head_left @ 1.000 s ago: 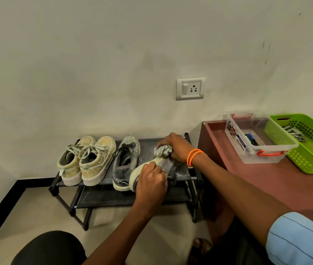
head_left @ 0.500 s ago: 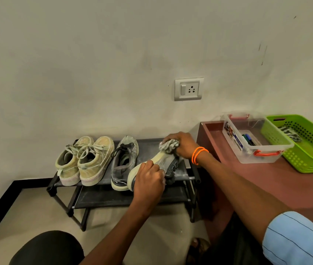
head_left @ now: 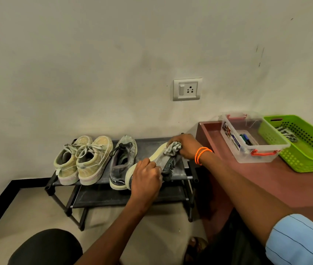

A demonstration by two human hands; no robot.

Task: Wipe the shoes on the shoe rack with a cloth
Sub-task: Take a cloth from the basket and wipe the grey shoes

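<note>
**Grey shoe tipped on its side at the rack's right end, toe being wiped**

Head view: left hand (head_left: 145, 175) is clamped around the heel end of the tilted grey shoe (head_left: 162, 159), sole facing left, near the front edge of the shoe rack (head_left: 178, 176) top shelf, right end. Right hand (head_left: 185, 145) has a bunched grey cloth (head_left: 173, 148) gripped in curled fingers, pressed on the toe end toward the back edge.

Handling, my read:
- Shoe: light, rubber sole stiff, canvas upper soft and collapses under pressure. The heel/sole rim is the firm place to hold; that's where the left hand is.
- Cloth: limp, needs bunching to transmit any force.
- Dusty upper, not slippery.

Its mate (head_left: 122, 161) sits upright just beside it, mid-shelf. Beige pair (head_left: 84, 159) stands at the left end, heels at the front edge. Lower shelf: nothing visible on it.
</note>
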